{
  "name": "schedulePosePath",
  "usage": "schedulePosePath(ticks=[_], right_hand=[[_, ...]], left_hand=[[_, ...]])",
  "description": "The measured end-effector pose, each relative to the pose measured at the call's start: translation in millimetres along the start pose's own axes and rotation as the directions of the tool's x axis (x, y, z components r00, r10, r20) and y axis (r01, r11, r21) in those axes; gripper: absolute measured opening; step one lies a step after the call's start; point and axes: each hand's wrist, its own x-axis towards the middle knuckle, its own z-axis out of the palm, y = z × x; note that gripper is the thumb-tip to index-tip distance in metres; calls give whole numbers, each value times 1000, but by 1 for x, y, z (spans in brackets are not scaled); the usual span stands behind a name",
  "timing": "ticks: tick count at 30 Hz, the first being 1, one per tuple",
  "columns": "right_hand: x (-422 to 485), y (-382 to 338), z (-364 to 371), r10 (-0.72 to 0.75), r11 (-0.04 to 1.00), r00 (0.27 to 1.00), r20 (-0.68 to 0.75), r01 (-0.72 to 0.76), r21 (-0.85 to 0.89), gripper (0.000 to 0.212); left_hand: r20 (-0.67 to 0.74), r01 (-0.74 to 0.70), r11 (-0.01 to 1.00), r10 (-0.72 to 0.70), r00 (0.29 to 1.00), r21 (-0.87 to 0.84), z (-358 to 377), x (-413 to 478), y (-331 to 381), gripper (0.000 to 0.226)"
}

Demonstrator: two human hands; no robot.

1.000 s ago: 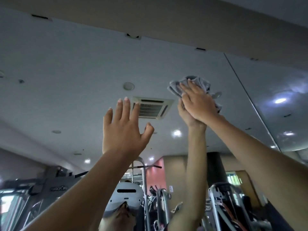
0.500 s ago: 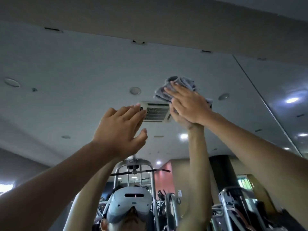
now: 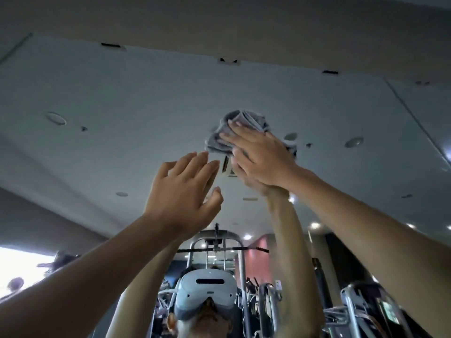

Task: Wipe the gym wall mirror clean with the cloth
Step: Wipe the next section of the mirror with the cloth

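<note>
The wall mirror (image 3: 127, 98) fills most of the view and reflects the ceiling and the gym behind me. High on the glass, my right hand (image 3: 258, 157) presses a crumpled grey cloth (image 3: 240, 128) flat against it with straight fingers. My left hand (image 3: 185, 191) is raised just left of it, fingers straight and together, holding nothing; whether it touches the glass is unclear. Both raised arms show again as reflections below the hands.
The mirror's top edge with small black clips (image 3: 228, 61) runs under a beige wall band. A vertical seam (image 3: 415, 118) separates the neighbouring mirror panel on the right. Reflected gym machines (image 3: 217, 247) and a person wearing a headset (image 3: 205, 296) show at the bottom.
My right hand has slid the cloth leftward across the glass. My left hand has turned from spread upright fingers to fingers together, angled right toward the cloth.
</note>
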Motion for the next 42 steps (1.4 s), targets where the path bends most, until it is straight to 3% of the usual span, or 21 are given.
schedulePosePath(ticks=[2,3,6,8,10,12,15,17,20,22,24,26,28,30,34,38,40,42], right_hand=[[-28,24,-7,-115,993,993,31,114,32,51],[-34,41,-10,-92,995,996,16,91,30,53],[-18,68,-9,203,979,975,-92,-201,34,57],[17,53,-2,440,895,881,-173,-446,5,61],[53,17,5,559,820,808,-188,-572,-21,55],[79,-27,13,476,875,870,-128,-483,-31,52],[80,-81,20,181,981,983,-17,-182,-66,53],[57,-94,18,-4,999,998,68,7,-46,52],[21,-69,8,-242,970,962,127,238,45,52],[14,-33,6,-138,990,986,90,138,9,55],[23,-9,7,133,991,991,-12,-133,-20,61],[47,-14,9,399,916,913,-86,-402,-14,57],[76,-42,14,551,830,824,-132,-557,-11,52],[97,-80,20,517,853,846,-132,-522,-2,53],[93,-142,32,181,981,983,20,-180,-67,55],[46,-123,19,-148,989,976,162,150,1,55],[35,-88,11,-160,987,975,157,158,22,59],[41,-61,8,33,999,996,88,-36,26,65]], left_hand=[[4,-5,1000,5,1000,13,-1,-7,-8,61],[-3,-6,1000,6,1000,12,-2,-10,-13,61],[-6,17,1000,-17,1000,20,-8,-25,-35,61],[0,28,999,-29,1000,36,-13,-36,-52,63],[8,52,998,-53,999,44,-18,-44,-70,64],[12,99,994,-100,995,52,-23,-54,-87,65],[9,148,986,-149,989,82,-29,-70,-115,65],[23,158,984,-160,987,83,-33,-78,-129,66],[45,128,989,-132,990,79,-37,-80,-138,67],[50,124,990,-128,991,67,-38,-79,-139,66],[54,123,990,-126,990,62,-37,-80,-141,65],[50,131,990,-134,990,56,-35,-82,-142,65],[42,132,990,-134,990,44,-34,-83,-143,66],[35,134,990,-135,990,32,-33,-83,-142,68],[-16,239,971,-239,971,-13,-36,-84,-139,78],[-37,254,967,-254,966,-14,-40,-83,-140,78],[-21,197,980,-196,980,17,-44,-81,-150,74],[-1,96,994,-96,995,48,-48,-83,-165,67]])
